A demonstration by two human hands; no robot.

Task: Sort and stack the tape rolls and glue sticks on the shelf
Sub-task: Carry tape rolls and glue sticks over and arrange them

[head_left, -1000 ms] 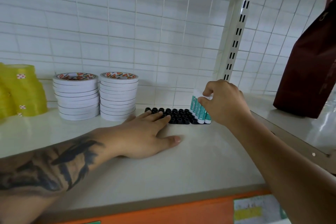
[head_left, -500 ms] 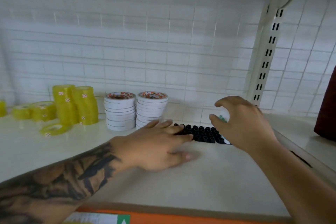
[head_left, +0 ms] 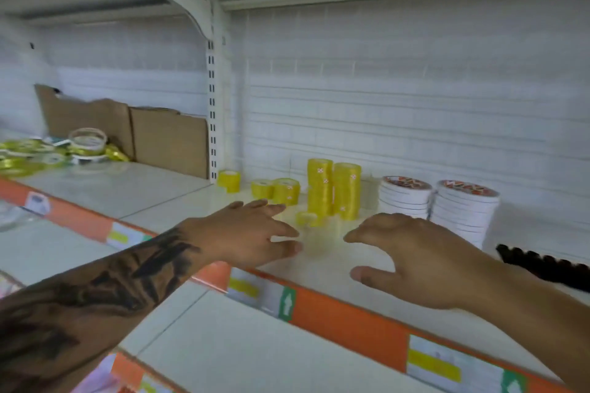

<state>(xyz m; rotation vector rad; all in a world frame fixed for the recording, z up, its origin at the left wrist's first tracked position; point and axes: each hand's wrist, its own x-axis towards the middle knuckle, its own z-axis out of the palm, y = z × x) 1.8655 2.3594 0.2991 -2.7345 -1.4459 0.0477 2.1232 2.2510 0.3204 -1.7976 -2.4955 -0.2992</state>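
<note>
Both hands empty | left hand (head_left: 252,233) fingers spread, right hand (head_left: 412,255) loosely clawed, flanking lone yellow tape roll (head_left: 307,219) mid-shelf (head_left: 325,265) | likely to gather it onto yellow stacks (head_left: 333,190) toward back edge; white tape stacks (head_left: 440,207) alongside already sorted.

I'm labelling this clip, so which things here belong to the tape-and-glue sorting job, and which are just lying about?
Job:
- yellow tape stacks
- loose yellow roll
- short yellow rolls
- white tape stacks
- black caps, probably the glue sticks
- left hand and right hand, both empty

Lying about:
- cardboard
- clear roll
- gold ribbon
- price labels
</note>
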